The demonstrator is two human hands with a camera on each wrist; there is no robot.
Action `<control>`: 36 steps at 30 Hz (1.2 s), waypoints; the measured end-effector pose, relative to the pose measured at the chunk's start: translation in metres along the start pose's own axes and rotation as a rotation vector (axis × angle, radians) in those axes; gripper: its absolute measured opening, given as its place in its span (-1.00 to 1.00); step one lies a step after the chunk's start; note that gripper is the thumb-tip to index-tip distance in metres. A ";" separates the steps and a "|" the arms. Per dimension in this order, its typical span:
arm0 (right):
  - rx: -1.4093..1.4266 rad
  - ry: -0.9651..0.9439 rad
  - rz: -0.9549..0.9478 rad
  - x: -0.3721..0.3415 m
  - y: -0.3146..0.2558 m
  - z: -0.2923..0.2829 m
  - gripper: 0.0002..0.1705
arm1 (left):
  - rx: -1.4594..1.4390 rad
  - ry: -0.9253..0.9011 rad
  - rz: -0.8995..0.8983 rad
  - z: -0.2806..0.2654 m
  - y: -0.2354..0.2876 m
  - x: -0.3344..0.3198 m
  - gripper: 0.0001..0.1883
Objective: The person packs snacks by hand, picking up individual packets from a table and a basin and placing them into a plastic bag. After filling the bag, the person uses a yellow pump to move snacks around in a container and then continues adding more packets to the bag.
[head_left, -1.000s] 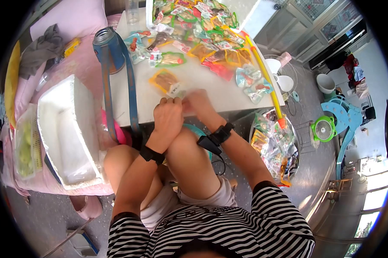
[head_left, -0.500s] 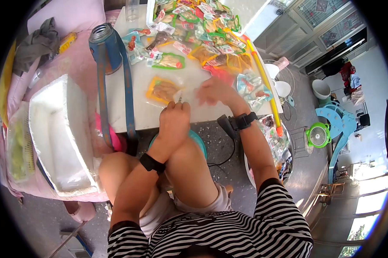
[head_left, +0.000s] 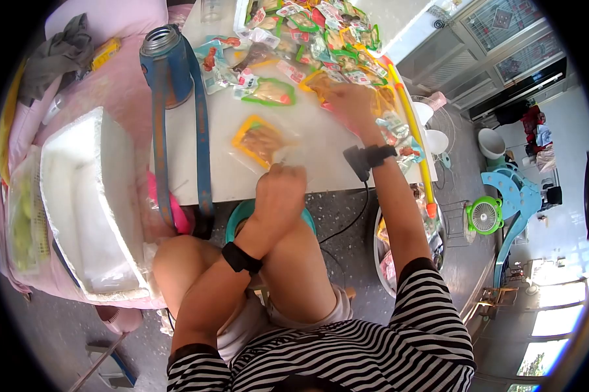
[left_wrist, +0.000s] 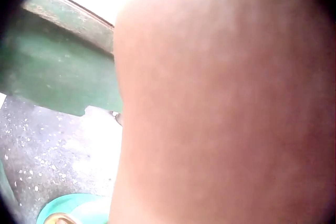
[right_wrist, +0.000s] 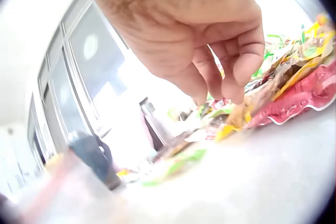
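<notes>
Near the table's front edge my left hand (head_left: pixel 281 196) has curled fingers at the near corner of a clear plastic bag. Inside that bag lies a yellow-edged snack packet (head_left: pixel 258 140), flat on the white table (head_left: pixel 209 170). Farther off to the right, my right hand (head_left: pixel 354 108) reaches over the packets. In the right wrist view its fingers (right_wrist: pixel 239 71) bend loosely downward, with gaps between them, and the tips are right at a yellow-edged packet (right_wrist: pixel 257 103). Beside that lies a red packet (right_wrist: pixel 304 95). Blurred skin fills most of the left wrist view.
Many snack packets (head_left: pixel 268 91) are heaped toward the back. A blue strapped bottle (head_left: pixel 168 72) stands at the left, near a white foam box (head_left: pixel 88 209). Along the right edge runs a yellow stick (head_left: pixel 412 124). A teal basin (head_left: pixel 237 219) is below the table.
My right hand has moved from beside the left hand, forward and right to the packets. The left hand stays at the bag's corner, while the bagged packet has come clearly into view.
</notes>
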State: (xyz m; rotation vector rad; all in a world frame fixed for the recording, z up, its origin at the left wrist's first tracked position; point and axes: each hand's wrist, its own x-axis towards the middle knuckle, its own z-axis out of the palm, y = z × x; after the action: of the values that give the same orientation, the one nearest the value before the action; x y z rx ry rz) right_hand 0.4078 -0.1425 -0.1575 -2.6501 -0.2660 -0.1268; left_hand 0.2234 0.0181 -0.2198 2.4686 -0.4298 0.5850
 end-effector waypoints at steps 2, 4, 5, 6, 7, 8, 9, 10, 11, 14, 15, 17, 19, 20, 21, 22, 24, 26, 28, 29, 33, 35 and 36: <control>-0.261 0.099 -0.245 0.022 0.022 0.035 -0.81 | -0.032 -0.021 -0.002 -0.001 -0.001 0.000 -0.91; -0.332 0.133 -0.190 0.025 0.010 0.048 -0.84 | -0.062 -0.047 0.003 -0.002 -0.003 -0.002 -0.92; -0.368 0.151 -0.160 0.026 0.005 0.053 -0.83 | -0.051 -0.035 0.007 -0.002 -0.004 -0.002 -0.91; -0.446 0.144 -0.186 0.028 0.005 0.057 -0.83 | -0.043 -0.027 0.013 -0.001 -0.004 -0.002 -0.91; -0.525 0.136 -0.210 0.031 0.007 0.061 -0.83 | -0.038 -0.018 0.022 0.000 -0.003 -0.002 -0.90; -0.607 0.128 -0.232 0.033 0.010 0.062 -0.82 | -0.052 -0.031 0.019 0.000 -0.002 -0.001 -0.92; -0.566 0.138 -0.238 0.028 0.008 0.059 -0.82 | -0.068 -0.044 0.016 -0.001 -0.002 -0.001 -0.92; -0.525 0.146 -0.246 0.022 0.007 0.057 -0.81 | -0.085 -0.059 0.010 -0.002 -0.003 -0.002 -0.93; -0.484 0.153 -0.257 0.015 0.006 0.055 -0.80 | -0.082 -0.067 0.016 -0.002 -0.004 -0.002 -0.93; -0.330 0.050 -0.467 -0.026 -0.005 0.049 -0.76 | -0.087 -0.087 0.019 0.001 -0.003 -0.003 -0.93; -0.198 -0.045 -0.405 -0.028 -0.010 0.043 -0.72 | -0.090 -0.096 0.020 0.002 -0.003 -0.003 -0.93; 0.074 -0.231 -0.283 -0.029 -0.020 0.033 -0.62 | -0.098 -0.105 0.021 0.002 -0.003 -0.003 -0.93; -0.016 -0.080 -0.426 -0.006 0.004 0.035 -0.46 | -0.112 -0.104 0.016 0.000 -0.003 -0.004 -0.93; -0.063 -0.001 -0.499 0.006 0.014 0.036 -0.38 | -0.110 -0.099 0.019 -0.001 -0.003 -0.005 -0.93; -0.153 -0.046 -0.546 0.010 0.016 0.035 -0.30 | -0.107 -0.091 0.022 0.000 -0.005 -0.004 -0.93; -0.244 -0.092 -0.589 0.013 0.018 0.036 -0.23 | -0.105 -0.086 0.024 0.001 -0.006 -0.005 -0.93; -0.318 -0.226 -0.601 0.022 0.022 0.038 -0.09 | -0.112 -0.082 0.034 0.003 -0.007 -0.005 -0.93; -0.286 -0.410 -0.536 0.032 0.028 0.041 0.03 | -0.114 -0.076 0.043 0.002 -0.007 -0.005 -0.93; -0.346 -0.431 -0.495 0.018 0.009 0.024 0.07 | -0.108 -0.079 0.065 0.001 -0.007 -0.005 -0.93; -0.375 -0.439 -0.471 0.011 0.001 0.018 0.09 | -0.110 -0.078 0.066 0.002 -0.007 -0.006 -0.93; -0.181 -0.415 -0.473 0.000 0.001 0.015 -0.14 | -0.100 -0.067 0.061 0.005 -0.009 -0.005 -0.94; -0.125 -0.492 -0.372 0.005 0.013 0.019 -0.33 | -0.087 -0.062 0.059 0.002 -0.010 -0.007 -0.94; -0.116 -0.510 -0.366 0.005 0.018 0.016 -0.43 | -0.083 -0.058 0.061 0.000 -0.010 -0.008 -0.94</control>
State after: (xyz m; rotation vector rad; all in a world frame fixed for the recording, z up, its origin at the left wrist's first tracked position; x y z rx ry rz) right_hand 0.4174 -0.1503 -0.1789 -2.6780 -0.9334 0.4356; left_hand 0.2211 0.0277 -0.2281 2.4047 -0.5435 0.5103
